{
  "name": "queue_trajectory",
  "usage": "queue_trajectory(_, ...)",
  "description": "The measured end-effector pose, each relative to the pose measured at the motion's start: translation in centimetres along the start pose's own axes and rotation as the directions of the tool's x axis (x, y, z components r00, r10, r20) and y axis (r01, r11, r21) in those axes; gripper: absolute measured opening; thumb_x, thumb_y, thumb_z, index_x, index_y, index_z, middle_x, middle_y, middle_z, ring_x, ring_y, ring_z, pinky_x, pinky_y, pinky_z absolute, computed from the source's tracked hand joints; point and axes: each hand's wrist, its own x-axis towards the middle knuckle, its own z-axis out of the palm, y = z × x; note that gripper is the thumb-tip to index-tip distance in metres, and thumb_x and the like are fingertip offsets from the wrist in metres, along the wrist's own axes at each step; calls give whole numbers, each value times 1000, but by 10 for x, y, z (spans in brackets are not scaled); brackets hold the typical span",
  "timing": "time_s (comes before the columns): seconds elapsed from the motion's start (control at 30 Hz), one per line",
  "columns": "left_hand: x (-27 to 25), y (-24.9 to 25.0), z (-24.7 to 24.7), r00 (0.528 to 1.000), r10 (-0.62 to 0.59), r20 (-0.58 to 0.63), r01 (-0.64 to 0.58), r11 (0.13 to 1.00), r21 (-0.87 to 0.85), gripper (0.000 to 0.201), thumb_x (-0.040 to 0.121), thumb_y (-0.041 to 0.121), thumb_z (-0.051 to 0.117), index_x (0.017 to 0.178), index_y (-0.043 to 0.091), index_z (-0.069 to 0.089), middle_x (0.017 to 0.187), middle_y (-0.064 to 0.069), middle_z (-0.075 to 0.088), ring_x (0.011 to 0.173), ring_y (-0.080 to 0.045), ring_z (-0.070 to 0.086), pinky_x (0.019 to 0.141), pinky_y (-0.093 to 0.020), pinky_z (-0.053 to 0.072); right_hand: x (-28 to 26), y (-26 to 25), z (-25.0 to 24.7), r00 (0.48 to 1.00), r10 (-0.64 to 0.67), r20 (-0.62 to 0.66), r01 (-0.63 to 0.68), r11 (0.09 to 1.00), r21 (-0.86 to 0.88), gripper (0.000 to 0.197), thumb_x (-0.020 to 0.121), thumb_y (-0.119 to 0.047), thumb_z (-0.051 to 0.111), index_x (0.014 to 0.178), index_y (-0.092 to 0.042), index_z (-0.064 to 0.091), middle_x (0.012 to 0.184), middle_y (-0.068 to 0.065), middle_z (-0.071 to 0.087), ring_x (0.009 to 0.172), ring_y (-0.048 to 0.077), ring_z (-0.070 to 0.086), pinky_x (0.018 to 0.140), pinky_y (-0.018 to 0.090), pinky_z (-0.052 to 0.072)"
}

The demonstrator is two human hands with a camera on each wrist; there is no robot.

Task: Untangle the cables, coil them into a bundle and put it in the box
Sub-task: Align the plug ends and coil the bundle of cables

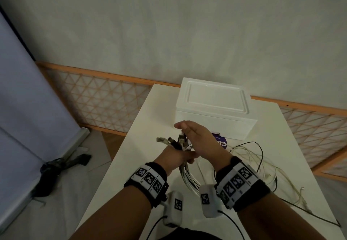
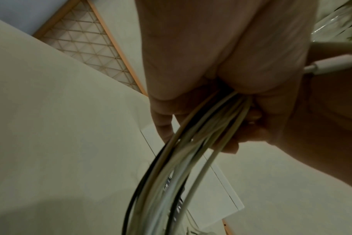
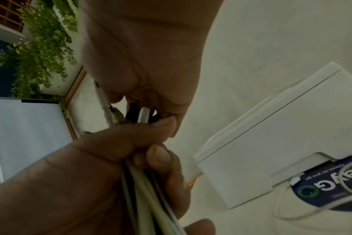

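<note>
Over the white table (image 1: 131,164) my left hand (image 1: 174,157) grips a coiled bundle of white and black cables (image 1: 187,176), fingers curled round it (image 2: 231,98). The plug ends (image 1: 180,140) stick up out of that fist. My right hand (image 1: 197,138) is cupped over them, its fingers curled in among the plugs (image 3: 144,116). The closed white box (image 1: 212,108) stands just beyond both hands. Loose cable loops (image 1: 262,164) trail from the bundle over the table to the right.
A dark purple label or packet (image 1: 221,143) lies against the box front, with a thin white cable (image 3: 281,206) across it. A wooden lattice screen (image 1: 105,97) runs behind the table. Left of the table edge, a black object (image 1: 56,166) lies on the floor.
</note>
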Motion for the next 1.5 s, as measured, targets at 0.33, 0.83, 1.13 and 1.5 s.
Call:
queue_trajectory(0.33, -3, 6, 7, 998, -6, 55, -13, 943, 332, 27, 85, -1, 62, 62, 13, 57, 57, -1, 59, 54, -14, 56, 59, -29, 50, -3, -12, 7, 969, -59, 239, 127, 952, -279, 31, 100, -29, 41, 121, -21, 61, 121, -3, 63, 118, 12, 51, 101, 27, 37)
queue_trajectory(0.83, -6, 9, 7, 986, -21, 163, -53, 899, 435, 13, 79, 12, 74, 82, 1, 66, 66, -5, 62, 64, -17, 60, 69, -33, 54, -3, -14, 4, 973, -7, 230, 19, 999, -47, 27, 84, -13, 62, 106, -28, 69, 93, -6, 66, 86, 13, 62, 76, 21, 47)
queue_trajectory(1.13, -14, 6, 11, 997, 80, -14, -80, 997, -4, 24, 81, -7, 63, 69, 13, 61, 55, 10, 61, 56, -10, 53, 58, -20, 45, -3, -16, 5, 977, 73, -198, -26, 974, 226, 37, 97, -36, 43, 90, -10, 67, 74, -8, 61, 63, -5, 57, 62, 13, 44)
queue_trajectory(1.5, -15, 6, 13, 997, 76, -22, -76, 997, -2, 14, 63, 0, 67, 68, 10, 59, 52, 5, 58, 53, -9, 52, 53, -20, 44, -5, -5, 4, 989, 23, 147, -22, 1000, -5, 26, 95, -19, 50, 115, -17, 66, 143, -6, 45, 132, 6, 39, 110, 22, 26)
